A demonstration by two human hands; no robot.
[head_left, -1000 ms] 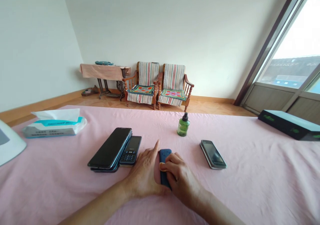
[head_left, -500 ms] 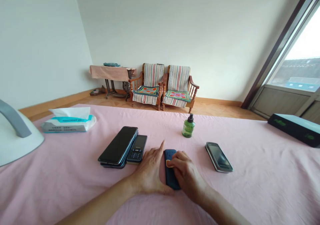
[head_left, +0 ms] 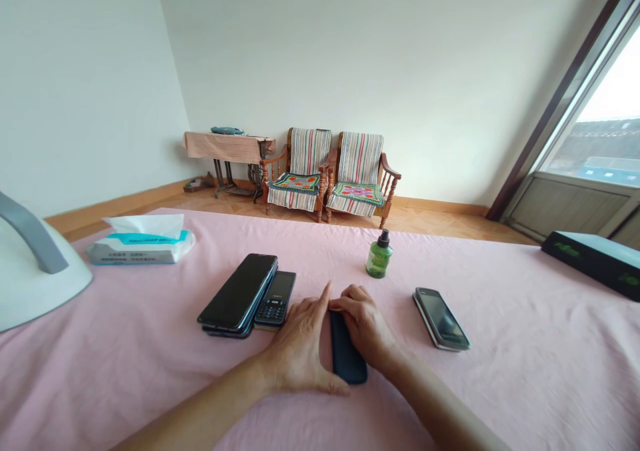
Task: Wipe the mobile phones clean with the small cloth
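A dark blue phone (head_left: 349,361) lies lengthwise on the pink tablecloth (head_left: 150,357) in front of me. My left hand (head_left: 299,351) rests flat against its left side, fingers stretched out and thumb near its near end. My right hand (head_left: 367,327) covers the far end of the phone, its fingers bent and pressed together; what lies under the fingertips is hidden. To the left sits a stack of black smartphones (head_left: 240,294) with a small keypad phone (head_left: 275,299) beside it.
A green spray bottle (head_left: 379,256) stands beyond my hands, and another phone (head_left: 441,319) lies to the right. A tissue pack (head_left: 143,241) and a white appliance with a grey handle (head_left: 30,271) are at the left, a black box (head_left: 593,261) at the far right.
My right hand has slid from the middle of the dark blue phone to its far end, uncovering most of the phone. The small yellowish thing under its fingers no longer shows. My head turned left.
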